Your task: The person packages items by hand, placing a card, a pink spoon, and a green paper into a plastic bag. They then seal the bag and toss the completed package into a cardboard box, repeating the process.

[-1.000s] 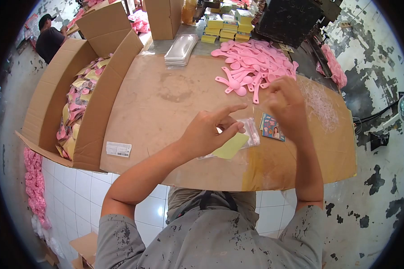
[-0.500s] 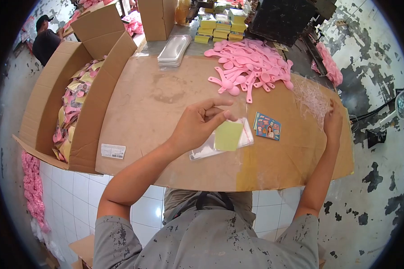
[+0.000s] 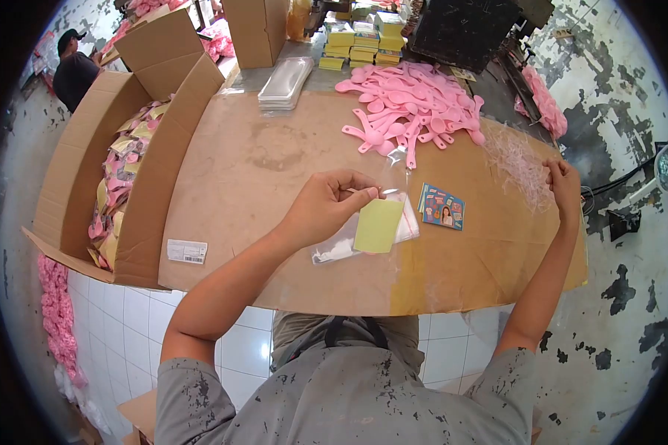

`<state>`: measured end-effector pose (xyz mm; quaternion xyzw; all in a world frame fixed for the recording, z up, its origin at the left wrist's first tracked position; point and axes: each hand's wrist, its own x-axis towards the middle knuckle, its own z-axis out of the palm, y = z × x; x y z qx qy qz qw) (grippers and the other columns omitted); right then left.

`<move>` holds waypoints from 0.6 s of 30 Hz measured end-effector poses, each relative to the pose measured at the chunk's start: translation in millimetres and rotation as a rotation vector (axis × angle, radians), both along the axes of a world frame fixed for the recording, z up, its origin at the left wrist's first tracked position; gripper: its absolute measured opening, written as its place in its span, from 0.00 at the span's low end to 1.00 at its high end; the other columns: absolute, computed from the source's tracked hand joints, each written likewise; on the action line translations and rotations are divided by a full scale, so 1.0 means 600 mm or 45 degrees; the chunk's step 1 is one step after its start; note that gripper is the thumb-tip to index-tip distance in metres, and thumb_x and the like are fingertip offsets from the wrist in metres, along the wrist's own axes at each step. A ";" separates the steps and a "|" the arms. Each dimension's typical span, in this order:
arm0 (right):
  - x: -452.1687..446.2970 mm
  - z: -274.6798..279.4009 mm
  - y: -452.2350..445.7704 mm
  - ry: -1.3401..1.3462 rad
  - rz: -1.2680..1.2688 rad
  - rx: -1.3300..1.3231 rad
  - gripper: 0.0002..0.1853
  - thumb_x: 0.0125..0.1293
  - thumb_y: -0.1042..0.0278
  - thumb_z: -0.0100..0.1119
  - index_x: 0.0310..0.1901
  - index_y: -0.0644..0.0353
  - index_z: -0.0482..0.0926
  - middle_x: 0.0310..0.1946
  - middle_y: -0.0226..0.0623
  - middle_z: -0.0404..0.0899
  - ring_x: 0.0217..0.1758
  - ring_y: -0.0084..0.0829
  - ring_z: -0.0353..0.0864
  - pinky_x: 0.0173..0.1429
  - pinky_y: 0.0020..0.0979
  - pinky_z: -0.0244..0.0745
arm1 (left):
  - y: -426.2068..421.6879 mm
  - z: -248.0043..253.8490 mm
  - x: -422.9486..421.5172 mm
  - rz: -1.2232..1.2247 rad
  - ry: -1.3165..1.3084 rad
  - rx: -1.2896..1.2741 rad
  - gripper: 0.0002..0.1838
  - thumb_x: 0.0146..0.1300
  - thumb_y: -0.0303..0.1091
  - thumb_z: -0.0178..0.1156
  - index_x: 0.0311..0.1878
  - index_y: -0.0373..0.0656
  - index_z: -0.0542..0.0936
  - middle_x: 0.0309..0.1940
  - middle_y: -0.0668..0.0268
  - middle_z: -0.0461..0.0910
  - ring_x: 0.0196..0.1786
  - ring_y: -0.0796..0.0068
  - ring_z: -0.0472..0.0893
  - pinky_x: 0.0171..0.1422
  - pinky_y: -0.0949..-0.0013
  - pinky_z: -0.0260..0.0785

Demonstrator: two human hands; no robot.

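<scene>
My left hand [image 3: 334, 204] is closed in a pinch over the middle of the table. Thumb and fingers hold the top edge of a yellow-green card [image 3: 378, 226], and a clear plastic bag [image 3: 398, 162] shows just above the fingertips. Below the card lies a stack of clear plastic bags [image 3: 339, 248], partly covered by it. At the table's right side, my right hand [image 3: 564, 189] has its fingers bent together beside a heap of thin clear plastic strips [image 3: 518, 170]; whatever they pinch is too small to make out. Between the hands rest several printed blue cards [image 3: 444, 208].
Pink plastic spoons [image 3: 416, 104] are heaped at the back, before stacked cards [image 3: 364, 44]. Clear packaging [image 3: 286, 83] lies at back left. A tall open carton [image 3: 152, 178] of packed pieces borders the table's left edge. Another person [image 3: 74, 70] is in the far left background.
My right hand has lifted slightly and its fingers have drawn together by the strips. A clear bag now stands out above my left hand, while the card has shifted a little downward.
</scene>
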<state>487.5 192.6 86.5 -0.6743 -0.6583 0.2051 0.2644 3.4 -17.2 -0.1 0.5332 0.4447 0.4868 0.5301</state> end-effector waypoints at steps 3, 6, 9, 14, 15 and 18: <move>-0.035 -0.029 -0.039 -0.497 0.388 0.355 0.15 0.68 0.75 0.66 0.55 0.64 0.82 0.55 0.39 0.83 0.61 0.32 0.82 0.66 0.35 0.77 | 0.003 0.001 0.001 0.019 0.032 0.012 0.15 0.77 0.36 0.64 0.55 0.33 0.85 0.47 0.63 0.90 0.47 0.81 0.87 0.53 0.72 0.80; -0.058 -0.015 -0.044 -0.131 0.512 0.356 0.10 0.68 0.72 0.67 0.49 0.64 0.83 0.53 0.39 0.85 0.58 0.36 0.85 0.64 0.35 0.78 | 0.000 0.009 -0.001 0.033 0.067 -0.028 0.15 0.77 0.38 0.63 0.55 0.35 0.86 0.45 0.65 0.90 0.46 0.81 0.86 0.51 0.74 0.79; 0.050 -0.050 0.065 0.357 0.183 -0.019 0.11 0.70 0.65 0.66 0.47 0.63 0.85 0.46 0.39 0.88 0.53 0.36 0.88 0.59 0.35 0.80 | -0.003 0.014 0.000 0.028 0.057 -0.068 0.15 0.78 0.38 0.63 0.56 0.36 0.86 0.45 0.65 0.90 0.46 0.82 0.86 0.50 0.74 0.79; 0.132 -0.077 0.085 -0.984 0.032 0.227 0.18 0.77 0.56 0.59 0.46 0.66 0.85 0.37 0.37 0.89 0.42 0.30 0.89 0.47 0.31 0.80 | 0.000 0.004 0.000 0.037 0.053 0.001 0.15 0.78 0.37 0.63 0.58 0.36 0.85 0.45 0.64 0.90 0.45 0.81 0.87 0.51 0.73 0.80; 0.082 -0.028 0.046 -0.468 0.114 0.080 0.18 0.77 0.56 0.59 0.46 0.66 0.86 0.38 0.39 0.89 0.43 0.32 0.89 0.47 0.32 0.80 | 0.002 0.001 0.003 0.036 0.040 0.013 0.15 0.78 0.37 0.63 0.58 0.35 0.85 0.45 0.64 0.90 0.45 0.81 0.87 0.51 0.73 0.80; 0.088 -0.028 0.048 0.629 0.435 -0.166 0.15 0.75 0.59 0.60 0.44 0.64 0.88 0.41 0.42 0.89 0.48 0.32 0.89 0.55 0.35 0.80 | 0.000 0.003 -0.001 0.016 0.046 0.022 0.16 0.78 0.37 0.63 0.58 0.35 0.84 0.45 0.64 0.90 0.46 0.80 0.87 0.51 0.73 0.79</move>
